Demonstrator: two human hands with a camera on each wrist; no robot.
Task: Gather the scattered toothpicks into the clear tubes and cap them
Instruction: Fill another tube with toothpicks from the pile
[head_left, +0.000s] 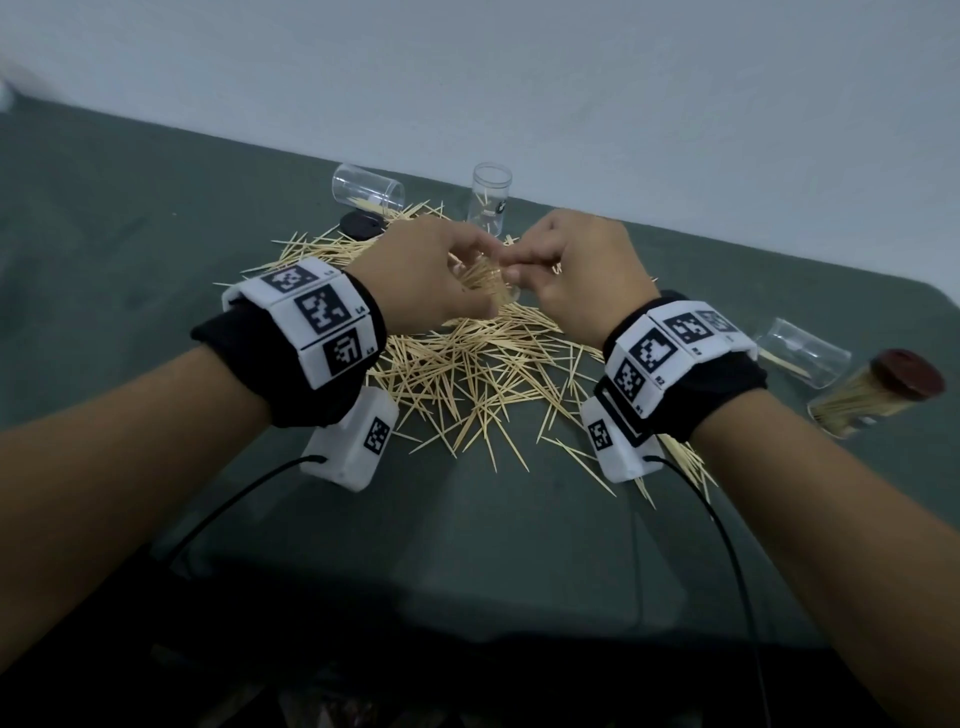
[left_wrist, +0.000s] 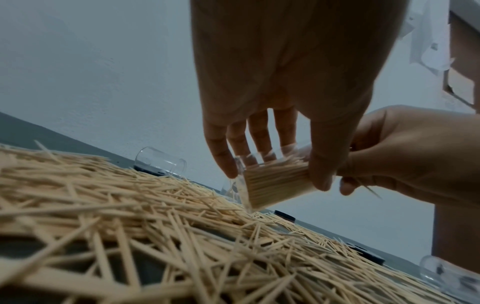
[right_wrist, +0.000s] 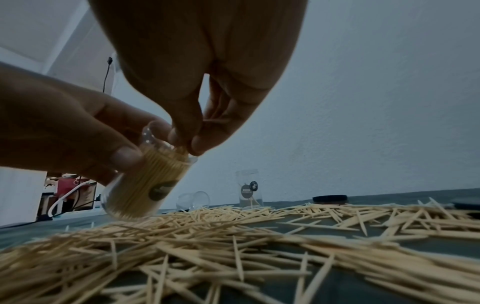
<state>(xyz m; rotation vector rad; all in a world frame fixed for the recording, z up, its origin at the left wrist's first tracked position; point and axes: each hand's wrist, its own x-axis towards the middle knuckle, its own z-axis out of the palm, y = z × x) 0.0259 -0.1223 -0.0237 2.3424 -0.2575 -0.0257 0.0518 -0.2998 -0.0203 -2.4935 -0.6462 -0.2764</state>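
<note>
A grey-green cloth (head_left: 156, 260) covers the table against a pale wall; nearest the person lies a wide heap of loose toothpicks (head_left: 467, 379), still the bulk of the work. Above it the left hand (head_left: 415, 275) grips a clear tube (right_wrist: 140, 185), tilted and packed nearly full, its fingers curled round the wall; the right hand (head_left: 576, 270) pinches a few picks at the tube's mouth, thumb and fingertips (right_wrist: 197, 146) closed on them, apparently feeding them in. No cap is on this tube.

To the right, 1 filled tube (head_left: 872, 400) lies on its side with a dark red cap on: that one looks finished; just beside it an open tube (head_left: 802, 353) lies with only a pick or 2 inside. Farther back a black cap (head_left: 363, 224) sits at the heap's edge; behind it 1 tube (head_left: 369, 193) lies nearly empty, and 1 upright tube (head_left: 488, 200) holds a few picks. So, by my reading: 1 tube done, 1 almost full, 3 barely started, most picks still scattered.
</note>
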